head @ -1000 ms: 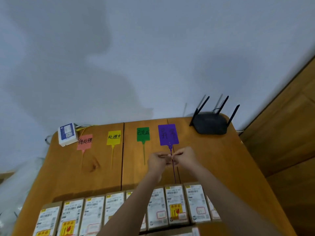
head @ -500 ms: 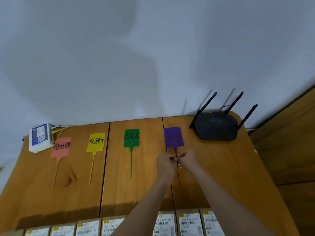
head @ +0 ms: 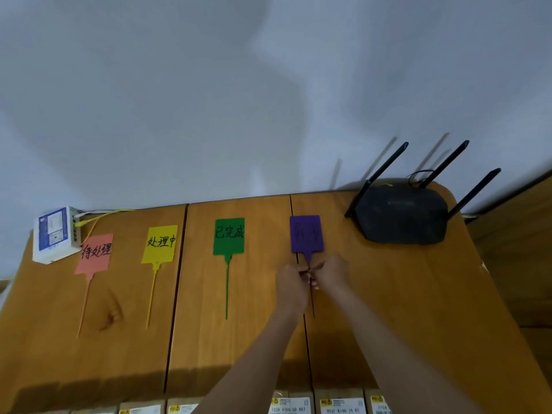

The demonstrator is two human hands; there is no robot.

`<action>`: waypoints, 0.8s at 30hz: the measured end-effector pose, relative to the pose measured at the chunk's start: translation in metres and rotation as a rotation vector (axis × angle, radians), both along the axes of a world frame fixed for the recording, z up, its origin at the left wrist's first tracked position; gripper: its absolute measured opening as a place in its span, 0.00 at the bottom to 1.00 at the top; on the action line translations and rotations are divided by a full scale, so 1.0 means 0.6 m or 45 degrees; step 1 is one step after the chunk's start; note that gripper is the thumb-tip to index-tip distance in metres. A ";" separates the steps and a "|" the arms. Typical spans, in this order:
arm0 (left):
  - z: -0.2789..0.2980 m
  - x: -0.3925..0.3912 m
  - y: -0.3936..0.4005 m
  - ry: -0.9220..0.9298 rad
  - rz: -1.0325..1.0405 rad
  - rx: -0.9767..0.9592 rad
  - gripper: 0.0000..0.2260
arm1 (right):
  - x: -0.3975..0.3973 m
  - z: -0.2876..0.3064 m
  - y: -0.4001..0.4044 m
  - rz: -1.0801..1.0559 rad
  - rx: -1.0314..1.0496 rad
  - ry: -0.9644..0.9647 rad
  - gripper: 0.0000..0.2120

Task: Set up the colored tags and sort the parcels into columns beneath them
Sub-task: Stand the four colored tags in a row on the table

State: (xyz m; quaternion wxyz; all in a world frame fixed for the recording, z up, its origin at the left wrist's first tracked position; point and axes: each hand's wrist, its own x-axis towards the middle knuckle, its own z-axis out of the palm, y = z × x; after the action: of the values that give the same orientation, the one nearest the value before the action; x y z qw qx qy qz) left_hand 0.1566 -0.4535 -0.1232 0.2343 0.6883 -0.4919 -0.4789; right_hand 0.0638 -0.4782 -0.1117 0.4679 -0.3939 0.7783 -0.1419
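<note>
Four flat tags with long thin tails lie in a row across the far part of the wooden table (head: pixel 403 309): a pink tag (head: pixel 95 253), a yellow tag (head: pixel 159 244), a green tag (head: pixel 228 236) and a purple tag (head: pixel 306 233). My left hand (head: pixel 291 282) and my right hand (head: pixel 330 273) meet just below the purple tag's head and both pinch its tail. The tail runs on below my fingers toward me. Tops of several labelled cardboard parcels (head: pixel 340 403) show along the bottom edge.
A black router (head: pixel 403 218) with three antennas stands at the far right corner, close to the purple tag. A white box (head: pixel 55 233) with yellow and white cables sits at the far left corner. A grey wall rises behind the table.
The view has tilted up and shifted, so the parcels have slid to the bottom edge. Both hands stay on the purple tag's tail, and the tag now lies straighter.
</note>
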 end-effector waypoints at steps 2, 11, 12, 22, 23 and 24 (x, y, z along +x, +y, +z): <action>-0.008 0.001 -0.003 -0.027 0.041 0.003 0.22 | 0.005 -0.001 -0.003 -0.025 -0.021 0.007 0.10; -0.047 0.004 -0.002 -0.029 0.013 -0.075 0.12 | 0.015 0.004 -0.007 -0.058 -0.039 0.079 0.17; -0.050 0.005 -0.002 -0.042 0.008 -0.074 0.12 | 0.015 0.002 -0.008 -0.051 -0.037 0.088 0.18; 0.020 0.019 0.003 -0.184 -0.043 0.048 0.17 | 0.017 -0.001 0.001 -0.077 -0.025 0.144 0.13; 0.031 0.022 0.006 -0.198 -0.064 0.050 0.17 | 0.016 0.007 0.007 -0.079 -0.021 0.111 0.15; 0.044 0.025 0.012 -0.215 -0.091 0.051 0.15 | 0.016 0.015 0.014 -0.093 -0.020 0.070 0.15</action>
State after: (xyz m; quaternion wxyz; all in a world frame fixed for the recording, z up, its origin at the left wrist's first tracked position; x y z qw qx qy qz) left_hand 0.1716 -0.4466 -0.0970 0.1611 0.7128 -0.5244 -0.4370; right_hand 0.0731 -0.4698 -0.1024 0.4379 -0.3727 0.8035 -0.1541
